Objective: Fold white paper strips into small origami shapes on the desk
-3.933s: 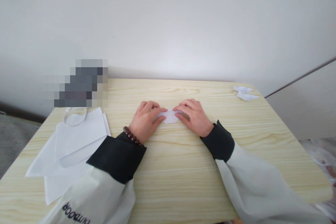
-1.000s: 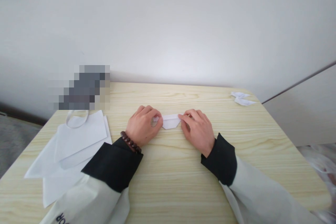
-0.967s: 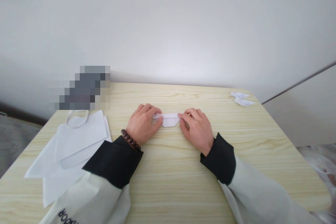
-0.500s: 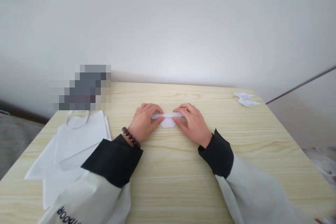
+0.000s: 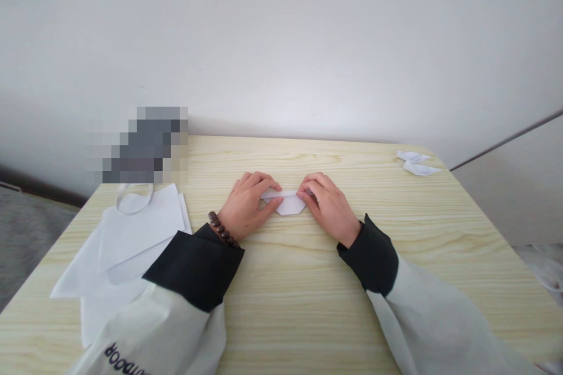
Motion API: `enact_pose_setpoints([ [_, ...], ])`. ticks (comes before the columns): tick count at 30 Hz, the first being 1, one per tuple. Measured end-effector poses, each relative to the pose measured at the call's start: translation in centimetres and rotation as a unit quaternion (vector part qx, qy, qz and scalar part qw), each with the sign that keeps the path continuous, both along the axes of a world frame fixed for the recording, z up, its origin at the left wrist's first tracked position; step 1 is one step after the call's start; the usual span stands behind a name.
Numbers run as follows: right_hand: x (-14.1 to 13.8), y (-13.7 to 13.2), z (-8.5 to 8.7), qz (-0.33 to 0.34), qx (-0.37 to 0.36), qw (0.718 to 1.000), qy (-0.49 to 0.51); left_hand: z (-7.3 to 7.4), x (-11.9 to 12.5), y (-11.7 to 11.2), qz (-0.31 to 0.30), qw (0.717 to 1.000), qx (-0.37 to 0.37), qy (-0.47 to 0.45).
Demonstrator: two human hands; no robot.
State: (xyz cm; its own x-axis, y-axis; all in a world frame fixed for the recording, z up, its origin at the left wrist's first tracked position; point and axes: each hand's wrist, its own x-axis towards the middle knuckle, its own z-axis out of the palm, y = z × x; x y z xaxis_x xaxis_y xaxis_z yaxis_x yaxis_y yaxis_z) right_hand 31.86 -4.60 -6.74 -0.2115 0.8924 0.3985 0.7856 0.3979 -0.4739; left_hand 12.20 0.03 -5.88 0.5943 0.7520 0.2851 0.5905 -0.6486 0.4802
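Note:
A small folded piece of white paper (image 5: 291, 204) lies between my hands near the middle of the table. My left hand (image 5: 246, 205) grips its left end, with the thumb on the near side and the fingers curled behind. At the other end, my right hand (image 5: 329, 206) pinches the paper between thumb and fingertips. A narrow folded strip runs along the paper's far edge, and its near corners are slanted. My fingers partly cover both ends.
White sheets (image 5: 138, 228) lie overlapped at the left, with a white ring (image 5: 134, 211) on top. Behind them is a blurred-out dark object (image 5: 145, 146). Two folded white paper pieces (image 5: 420, 169) rest at the table's (image 5: 290, 304) far right corner, near the wall (image 5: 281, 47).
My right thumb and fingers have shifted outward along the paper, so more of its right part shows. The whole view has moved slightly, and the left hand keeps its grip.

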Motion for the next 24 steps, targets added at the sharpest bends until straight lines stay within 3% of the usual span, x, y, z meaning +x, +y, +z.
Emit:
enact_pose_setpoints([
  [3,-0.13,-0.09,0.07,0.000,0.030,1.000,0.008,0.23,0.01,-0.12,-0.007,1.000,-0.009,-0.022],
  [10,-0.13,-0.23,0.23,0.003,0.078,0.992,0.100,0.83,0.10,-0.77,0.006,0.984,-0.144,-0.104],
  [17,0.06,-0.26,0.20,0.022,-0.039,0.972,0.230,0.45,0.05,-0.51,-0.008,0.951,-0.224,-0.212],
  [24,0.06,-0.56,0.29,0.038,-0.094,0.958,0.269,0.85,-0.16,-0.67,-0.025,0.934,-0.289,-0.210],
])
